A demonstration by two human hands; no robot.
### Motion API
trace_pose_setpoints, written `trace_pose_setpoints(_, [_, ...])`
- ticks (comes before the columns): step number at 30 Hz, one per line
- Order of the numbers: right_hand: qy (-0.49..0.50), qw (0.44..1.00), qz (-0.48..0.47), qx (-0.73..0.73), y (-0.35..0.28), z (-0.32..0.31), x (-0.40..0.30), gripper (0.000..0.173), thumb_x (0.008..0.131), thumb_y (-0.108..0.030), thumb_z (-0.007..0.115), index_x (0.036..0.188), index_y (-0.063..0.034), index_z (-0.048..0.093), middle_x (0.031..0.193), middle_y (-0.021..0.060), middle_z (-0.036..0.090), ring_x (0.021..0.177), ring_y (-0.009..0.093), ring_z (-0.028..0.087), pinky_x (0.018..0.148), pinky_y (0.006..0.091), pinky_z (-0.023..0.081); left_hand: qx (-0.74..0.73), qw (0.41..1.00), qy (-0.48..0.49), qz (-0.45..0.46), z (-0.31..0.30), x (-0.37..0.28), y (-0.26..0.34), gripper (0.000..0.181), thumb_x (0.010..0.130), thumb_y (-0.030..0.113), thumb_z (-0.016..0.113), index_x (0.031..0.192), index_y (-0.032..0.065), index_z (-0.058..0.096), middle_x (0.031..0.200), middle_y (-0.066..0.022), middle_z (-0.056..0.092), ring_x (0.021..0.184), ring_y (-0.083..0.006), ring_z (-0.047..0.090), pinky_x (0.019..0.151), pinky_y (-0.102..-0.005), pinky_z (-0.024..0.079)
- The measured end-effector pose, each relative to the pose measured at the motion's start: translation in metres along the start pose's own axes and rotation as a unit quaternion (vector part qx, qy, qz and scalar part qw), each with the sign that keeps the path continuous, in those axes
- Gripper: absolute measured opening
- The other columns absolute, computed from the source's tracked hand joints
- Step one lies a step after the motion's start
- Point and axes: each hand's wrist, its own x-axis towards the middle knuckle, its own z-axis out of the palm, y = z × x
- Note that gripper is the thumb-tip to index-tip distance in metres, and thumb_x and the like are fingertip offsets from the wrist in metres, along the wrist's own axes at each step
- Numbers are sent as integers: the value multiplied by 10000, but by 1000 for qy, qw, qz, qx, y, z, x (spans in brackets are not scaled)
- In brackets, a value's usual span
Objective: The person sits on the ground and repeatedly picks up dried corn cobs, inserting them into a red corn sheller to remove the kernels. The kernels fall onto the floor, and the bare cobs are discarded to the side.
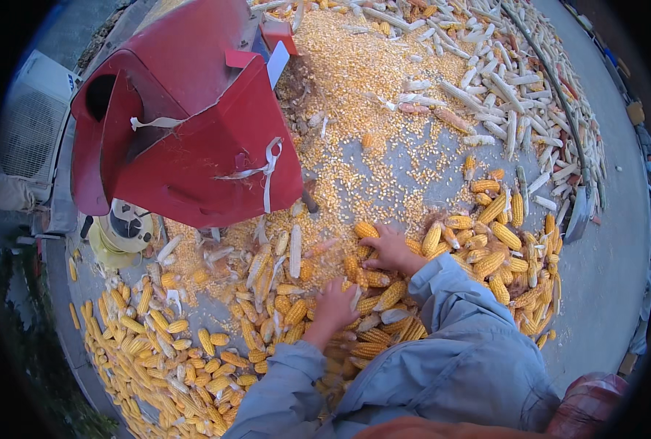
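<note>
Yellow ears of corn [389, 296] lie heaped in front of me, with both hands in among them. My right hand [392, 250] spreads its fingers over several ears, its fingertips beside an ear [366, 229] at the edge of the loose kernels. Lower and to the left, my left hand [335, 308] rests on the heap with its fingers bent. A pale end of an ear or husk shows by those fingers, but whether it is gripped is hidden. Several ears [353, 269] lie between the two hands.
A red metal corn sheller [210, 153] stands at upper left, beside a yellow cable reel [119, 233]. Loose kernels [353, 82] cover the concrete. Stripped cobs [514, 99] pile up at right, where a long-handled shovel [578, 214] lies. More ears [155, 351] spread at lower left.
</note>
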Motion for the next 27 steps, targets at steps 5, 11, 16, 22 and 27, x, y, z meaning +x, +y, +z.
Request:
trace_pose_setpoints(5, [-123,987,-76,77,-28,8,-13,382,713,-353,728,1080,-302,637,1114,157,499,1075,369,510,867,469,453,-39,997,-65,-28,-26,-10,-19,713,681,354,734,1307,142,466,1315,-223,411,1194,-397,442,964,-489,417])
trace_pose_setpoints(11, [-134,984,-75,90,-41,-10,-56,567,674,-214,768,1201,-271,566,1044,214,505,950,418,558,823,463,480,-127,983,97,-86,-10,-85,-32,603,697,244,719,1236,101,490,1246,-233,455,1086,-419,510,923,-456,445])
trace_pose_setpoints(16, [-136,981,-113,74,-36,-10,-64,645,664,-189,765,1254,-205,505,946,223,600,860,415,610,776,474,490,-224,914,324,-99,-105,-184,-41,439,718,117,665,1114,63,481,1124,-186,490,1043,-400,522,902,-434,446])
trace_pose_setpoints(22, [-162,979,-90,84,-21,-26,-66,613,696,-184,743,1252,-145,488,904,208,645,830,377,634,747,453,496,-206,745,626,104,-346,-222,-4,538,780,58,644,1285,42,459,1134,-108,548,1042,-195,555,920,-326,445])
trace_pose_setpoints(27, [-94,958,-137,235,-38,-62,-102,513,790,-152,694,1260,-144,490,1093,162,627,920,261,647,736,368,508,-227,827,514,-15,-436,-196,-34,657,816,222,669,1403,88,408,1095,-49,581,765,-87,590,530,-225,398])
